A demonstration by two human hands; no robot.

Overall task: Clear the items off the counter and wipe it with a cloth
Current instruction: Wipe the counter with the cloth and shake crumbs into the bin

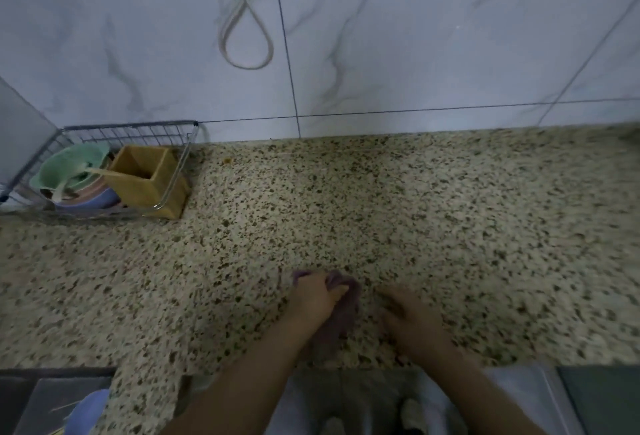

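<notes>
Purple cloth (337, 310) sits bunched under my left hand (313, 299), fingers curled round it near the speckled counter (415, 213) front edge. My right hand (412, 322) rests loose-fingered beside it. A wide sweep risks knocking the wire rack (104, 164).

Both bare arms reach forward from bottom edge, close together. Left hand (317, 296) low, knuckles up, fingers curled tight, gripping purple cloth (337, 317). Right hand (412, 322) just beside it, palm down, fingers bent a little, holding nothing. Both a bit blurry.
</notes>
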